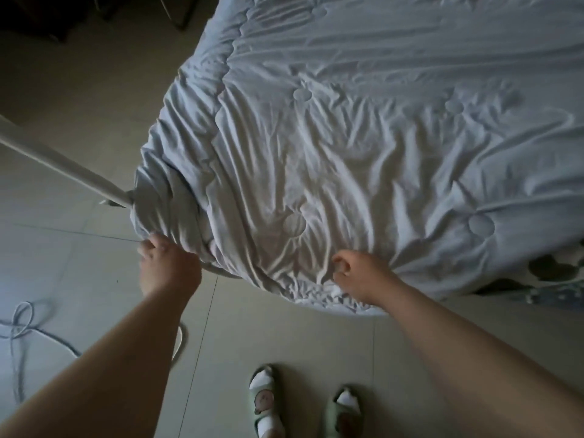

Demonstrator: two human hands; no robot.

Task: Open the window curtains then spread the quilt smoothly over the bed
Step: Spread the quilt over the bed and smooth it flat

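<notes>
Floor: pale tiles (94, 128), a white cord (22, 330) lying loose on them
Quilt (347, 137): creased, covering the bed; near edge hangs over the bed's foot
Left hand (167, 267): fingers curled shut, gripping the quilt's near-left corner
Right hand (357, 273): fingers bent, pinching the near edge

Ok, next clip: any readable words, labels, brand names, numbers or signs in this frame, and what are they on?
None: no readable text in this view.
Quilt: plain fabric with stitched round patches, no label showing.
Slippers: a small cartoon picture on each strap, no lettering legible.
Patterned sheet at the right edge: dark shapes only, no words.
</notes>
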